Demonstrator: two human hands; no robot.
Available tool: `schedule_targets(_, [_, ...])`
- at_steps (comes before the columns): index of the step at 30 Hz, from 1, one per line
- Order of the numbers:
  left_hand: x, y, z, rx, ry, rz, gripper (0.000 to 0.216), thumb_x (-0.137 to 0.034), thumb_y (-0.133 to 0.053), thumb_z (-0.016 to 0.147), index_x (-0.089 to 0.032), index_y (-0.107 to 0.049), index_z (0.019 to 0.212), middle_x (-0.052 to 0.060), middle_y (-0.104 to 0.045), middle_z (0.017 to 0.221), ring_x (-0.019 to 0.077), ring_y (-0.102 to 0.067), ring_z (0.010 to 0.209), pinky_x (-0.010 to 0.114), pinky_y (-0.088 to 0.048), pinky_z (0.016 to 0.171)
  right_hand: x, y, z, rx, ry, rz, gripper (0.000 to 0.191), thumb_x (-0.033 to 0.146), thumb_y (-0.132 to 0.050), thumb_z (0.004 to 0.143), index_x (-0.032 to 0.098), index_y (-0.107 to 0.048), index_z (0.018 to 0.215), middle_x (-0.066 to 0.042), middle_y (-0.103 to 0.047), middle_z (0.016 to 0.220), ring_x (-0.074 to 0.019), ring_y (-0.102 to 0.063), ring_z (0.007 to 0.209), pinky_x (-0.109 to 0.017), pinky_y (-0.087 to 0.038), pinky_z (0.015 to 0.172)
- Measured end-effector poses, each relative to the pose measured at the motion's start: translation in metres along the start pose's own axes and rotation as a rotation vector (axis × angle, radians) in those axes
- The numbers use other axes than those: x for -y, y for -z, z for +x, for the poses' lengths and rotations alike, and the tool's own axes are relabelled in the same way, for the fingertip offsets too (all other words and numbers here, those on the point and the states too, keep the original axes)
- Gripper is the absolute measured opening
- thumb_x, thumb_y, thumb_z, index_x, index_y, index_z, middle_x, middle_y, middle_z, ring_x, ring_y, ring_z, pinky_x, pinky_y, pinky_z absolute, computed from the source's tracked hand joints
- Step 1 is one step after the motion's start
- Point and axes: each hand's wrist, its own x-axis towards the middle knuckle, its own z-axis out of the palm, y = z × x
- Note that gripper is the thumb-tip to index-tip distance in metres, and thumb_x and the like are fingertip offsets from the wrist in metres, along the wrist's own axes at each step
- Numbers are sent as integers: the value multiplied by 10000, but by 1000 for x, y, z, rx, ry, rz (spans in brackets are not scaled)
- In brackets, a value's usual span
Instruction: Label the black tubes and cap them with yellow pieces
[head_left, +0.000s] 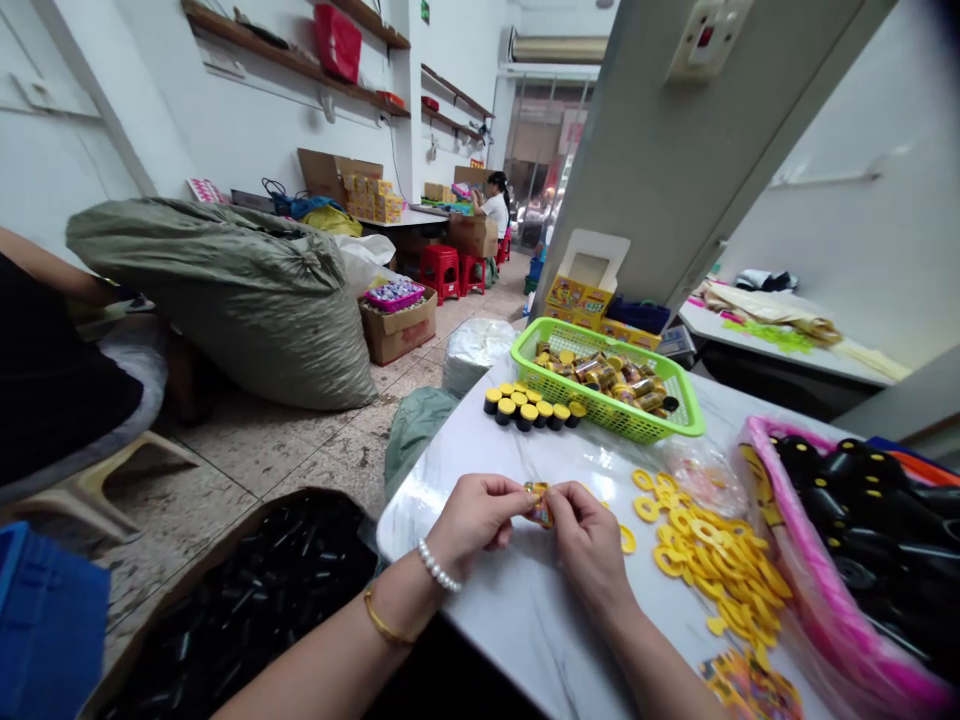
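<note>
Over the white marbled table (525, 600), both hands pinch a small colourful printed label (538, 504) between thumb and fingers. My left hand (484, 515), with a pearl bracelet and a gold bangle on its wrist, grips the left edge. The right edge is in my right hand (589, 540). Beyond them stand several short black cylinders with yellow caps (527, 412). To the right of my right hand lies a loose pile of yellow plastic rings (709, 550). More colourful printed pieces (750, 685) lie near the table's front edge.
A green basket (679, 400) holds wrapped small cylinders. On the right, a pink-lined bin (840, 610) contains black plastic parts. Black pieces (262, 590) fill a container on the floor at left, near a blue crate (49, 620) and a large sack (247, 300). A person (60, 370) sits at far left.
</note>
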Motion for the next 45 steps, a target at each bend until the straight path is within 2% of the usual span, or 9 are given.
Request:
schedule_targets(3, [0,12,9,-1,12,-23,224,-300,-791,688,-102,-755,785,42,-689,644,20,-358,369,195,-167,373,4,0,30,-7,82,-123,391,431,-451,963,198,-654,723,-4,-623,618,-151,-568,563,-251,-452,562])
schedule_targets(8, [-1,28,19,-8,35,-264,158,-215,-775,716,-84,-693,748,63,-701,692,13,-425,385,152,-173,347,5,-12,93,-60,206,-374,302,328,-604,867,236,-709,1134,-96,-636,990,-243,-556,891,-326,-420,747])
schedule_targets(12, [2,38,20,-4,34,-429,103,-185,-713,786,-102,-652,792,29,-677,706,6,-444,382,123,-232,343,-3,-29,112,6,276,-460,171,227,-615,828,231,-740,946,-121,-623,1016,-281,-485,960,-359,-385,791])
schedule_targets(19, [7,41,20,31,0,-548,135,-174,-752,796,-75,-659,795,41,-671,726,-19,-398,372,109,-239,320,-8,-33,100,46,282,-332,83,196,-591,799,189,-654,852,-151,-648,978,-319,-486,1027,-439,-342,955])
schedule_targets(22, [6,40,18,41,2,-556,108,-146,-749,801,-77,-677,842,49,-690,765,-25,-408,365,97,-252,312,-8,-25,91,1,189,-187,237,279,-651,771,180,-654,986,-130,-663,970,-300,-542,972,-447,-404,920])
schedule_targets(26, [6,40,19,46,5,-562,74,-107,-683,849,-65,-697,909,64,-700,799,-22,-435,364,89,-295,314,-1,-2,68,13,-21,143,417,504,-575,860,177,-646,1109,-105,-707,958,-227,-639,763,-406,-529,725])
schedule_targets(32, [2,38,20,53,30,-572,36,-84,-658,858,-68,-688,846,29,-660,720,-29,-392,361,71,-281,309,20,10,31,199,-413,963,309,421,-775,757,244,-699,999,-47,-741,1044,-194,-714,859,-416,-558,890])
schedule_targets(37, [2,39,20,87,33,-583,58,-89,-619,879,-69,-670,860,50,-671,756,-28,-386,364,68,-263,308,18,1,25,132,-394,833,373,365,-843,692,216,-709,1008,-27,-733,923,-157,-685,752,-354,-573,799])
schedule_targets(45, [4,38,21,100,-11,-589,80,-136,-698,816,-64,-662,826,47,-666,745,-26,-392,369,86,-249,316,27,10,24,120,-15,345,324,335,-757,761,222,-706,1060,-48,-700,955,-187,-642,853,-347,-525,824])
